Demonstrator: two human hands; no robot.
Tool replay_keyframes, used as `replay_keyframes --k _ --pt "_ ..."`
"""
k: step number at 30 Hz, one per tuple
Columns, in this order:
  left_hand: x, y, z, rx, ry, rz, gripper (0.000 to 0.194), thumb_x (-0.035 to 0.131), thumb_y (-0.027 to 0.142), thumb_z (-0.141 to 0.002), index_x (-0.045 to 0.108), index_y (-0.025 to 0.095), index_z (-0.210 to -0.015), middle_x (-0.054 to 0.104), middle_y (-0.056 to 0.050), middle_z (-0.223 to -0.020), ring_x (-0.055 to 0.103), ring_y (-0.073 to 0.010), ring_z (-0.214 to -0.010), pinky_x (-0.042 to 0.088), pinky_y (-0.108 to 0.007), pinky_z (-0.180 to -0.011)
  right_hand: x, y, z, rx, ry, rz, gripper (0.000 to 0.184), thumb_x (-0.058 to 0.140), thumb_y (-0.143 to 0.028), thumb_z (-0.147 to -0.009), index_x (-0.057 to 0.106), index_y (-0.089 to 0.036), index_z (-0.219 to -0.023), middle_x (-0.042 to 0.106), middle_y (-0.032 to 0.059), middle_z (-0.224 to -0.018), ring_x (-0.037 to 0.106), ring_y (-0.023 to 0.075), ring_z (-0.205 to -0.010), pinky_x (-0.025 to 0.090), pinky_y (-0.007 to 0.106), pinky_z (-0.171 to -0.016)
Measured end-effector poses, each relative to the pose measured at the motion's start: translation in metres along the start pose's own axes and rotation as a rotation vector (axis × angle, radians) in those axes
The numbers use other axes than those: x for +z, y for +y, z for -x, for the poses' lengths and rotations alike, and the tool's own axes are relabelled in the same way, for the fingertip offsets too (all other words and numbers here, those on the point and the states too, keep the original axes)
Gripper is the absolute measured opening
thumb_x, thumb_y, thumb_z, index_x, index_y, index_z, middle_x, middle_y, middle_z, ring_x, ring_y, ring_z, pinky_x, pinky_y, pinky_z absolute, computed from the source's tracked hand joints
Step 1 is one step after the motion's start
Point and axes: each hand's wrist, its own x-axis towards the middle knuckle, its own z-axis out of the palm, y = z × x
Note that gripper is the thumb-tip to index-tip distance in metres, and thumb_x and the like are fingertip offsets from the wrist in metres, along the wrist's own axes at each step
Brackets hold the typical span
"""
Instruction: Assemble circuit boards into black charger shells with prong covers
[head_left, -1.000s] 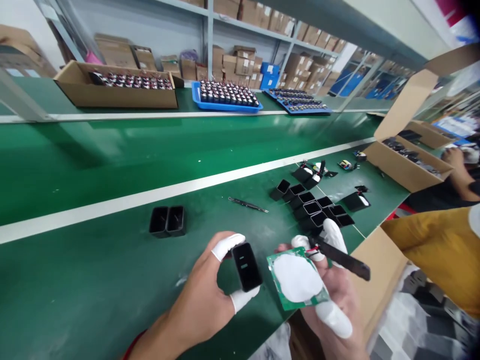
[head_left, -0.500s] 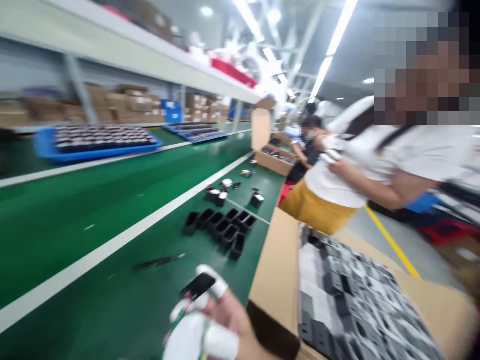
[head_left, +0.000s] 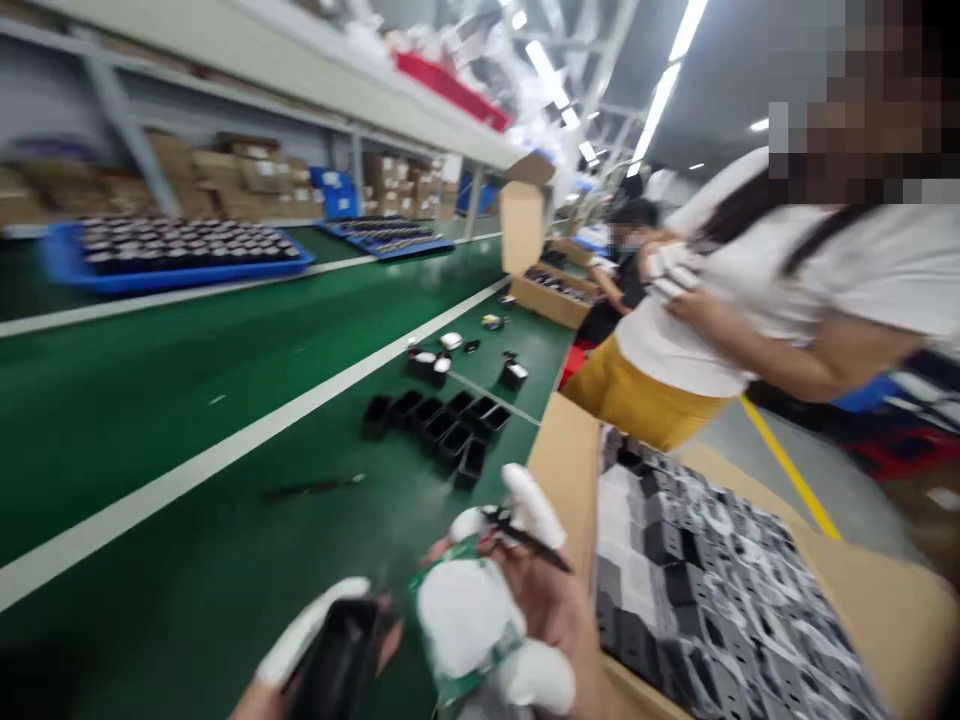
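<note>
My left hand (head_left: pixel 311 630), with white finger covers, is closed around an open black plastic case (head_left: pixel 341 655) at the bottom of the view. Just to its right, my right hand (head_left: pixel 555 605) grips a white-faced part with green edges (head_left: pixel 465 615), which looks like a circuit assembly. A small dark flat piece (head_left: pixel 532 543) sits between that hand's covered fingertips, joined to the part by what seems to be thin wire. Beyond both hands, several empty black cases (head_left: pixel 454 440) lie grouped on the green bench (head_left: pixel 225 570).
A carton (head_left: pixel 566 440) packed with grey and black parts stands at my right. A dark slim tool (head_left: pixel 315 487) lies on the bench. Blue trays (head_left: pixel 180 280) line the far side. A co-worker in a white shirt (head_left: pixel 675 370) stands beyond the carton.
My left hand has come into view from below with the black case. My right hand has moved right, turning the white-faced part more toward the camera.
</note>
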Motion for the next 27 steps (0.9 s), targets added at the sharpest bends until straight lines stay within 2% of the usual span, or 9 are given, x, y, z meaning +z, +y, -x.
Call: replay_keyframes --k 3,5,7,9,12,15,19,23,27 --pt "-0.027 -0.014 0.033 -0.156 0.037 0.12 0.063 0.086 0.036 -0.065 0.062 0.027 -0.122 0.071 -0.008 -0.121 0.068 -0.0357 -0.11 0.062 -0.046 -0.087 -0.002 0.003 0.014 -0.132 0.004 0.204 0.097 0.088 -0.053 -0.063 0.04 -0.041 -0.146 0.066 0.0094 -0.12 0.068 0.033 -0.106 0.053 0.056 -0.095" --pt "-0.038 -0.017 0.045 -0.207 0.041 0.283 0.063 0.085 0.033 -0.067 0.059 0.025 -0.123 0.065 -0.011 -0.133 0.069 -0.0333 -0.111 0.062 -0.041 -0.087 -0.003 0.009 0.016 -0.203 -0.094 0.351 0.084 0.08 -0.049 -0.075 0.039 -0.038 -0.148 0.066 0.0111 -0.12 0.068 0.0338 -0.109 0.055 0.056 -0.094" --pt "-0.044 -0.017 0.048 -0.212 0.028 0.42 0.061 0.084 0.028 -0.069 0.058 0.026 -0.124 0.063 -0.011 -0.136 0.068 -0.0313 -0.112 0.061 -0.038 -0.09 0.0 0.013 0.014 -0.252 -0.198 0.467 0.078 0.073 -0.048 -0.082 0.037 -0.036 -0.15 0.068 0.0113 -0.121 0.068 0.0335 -0.111 0.057 0.054 -0.092" --pt "-0.049 -0.014 0.045 -0.186 0.008 0.471 0.058 0.082 0.024 -0.071 0.058 0.026 -0.124 0.065 -0.01 -0.132 0.069 -0.0296 -0.111 0.06 -0.037 -0.092 0.007 0.015 0.008 -0.281 -0.268 0.565 0.08 0.071 -0.051 -0.083 0.032 -0.038 -0.152 0.069 0.0092 -0.122 0.069 0.0327 -0.11 0.059 0.053 -0.09" --pt "-0.054 -0.005 0.039 -0.144 -0.001 0.463 0.055 0.08 0.019 -0.071 0.06 0.025 -0.121 0.073 -0.007 -0.119 0.073 -0.0266 -0.101 0.06 -0.035 -0.089 0.019 0.016 -0.002 -0.303 -0.346 0.682 0.09 0.078 -0.052 -0.076 0.03 -0.042 -0.152 0.07 0.0061 -0.124 0.069 0.0336 -0.109 0.06 0.05 -0.089" --pt "-0.06 0.003 0.037 -0.129 0.001 0.437 0.046 0.077 0.014 -0.073 0.062 0.024 -0.115 0.076 -0.004 -0.108 0.074 -0.0238 -0.095 0.06 -0.032 -0.088 0.023 0.02 -0.005 -0.344 -0.375 0.725 0.092 0.08 -0.049 -0.075 0.028 -0.047 -0.152 0.067 0.0031 -0.13 0.067 0.0347 -0.114 0.06 0.05 -0.09" --pt "-0.063 0.007 0.037 -0.118 -0.014 0.452 0.042 0.073 0.011 -0.076 0.064 0.025 -0.114 0.073 -0.004 -0.119 0.073 -0.0229 -0.101 0.06 -0.029 -0.089 0.017 0.026 -0.003 -0.362 -0.401 0.744 0.088 0.076 -0.046 -0.079 0.027 -0.043 -0.153 0.068 0.0066 -0.13 0.067 0.0362 -0.115 0.059 0.053 -0.092" --pt "-0.061 0.005 0.038 -0.121 -0.026 0.441 0.049 0.072 0.007 -0.073 0.064 0.03 -0.115 0.073 0.002 -0.118 0.074 -0.019 -0.093 0.059 -0.027 -0.088 0.012 0.026 -0.003 -0.351 -0.387 0.723 0.085 0.078 -0.041 -0.079 0.034 -0.039 -0.151 0.068 0.0093 -0.13 0.066 0.0364 -0.116 0.06 0.054 -0.091" --pt "-0.057 0.002 0.038 -0.109 -0.002 0.418 0.057 0.071 0.003 -0.07 0.064 0.035 -0.116 0.073 0.007 -0.118 0.074 -0.0159 -0.088 0.06 -0.023 -0.082 0.015 0.025 -0.004 -0.355 -0.392 0.695 0.075 0.074 -0.035 -0.084 0.038 -0.034 -0.15 0.063 0.0103 -0.137 0.064 0.0327 -0.12 0.058 0.052 -0.096"
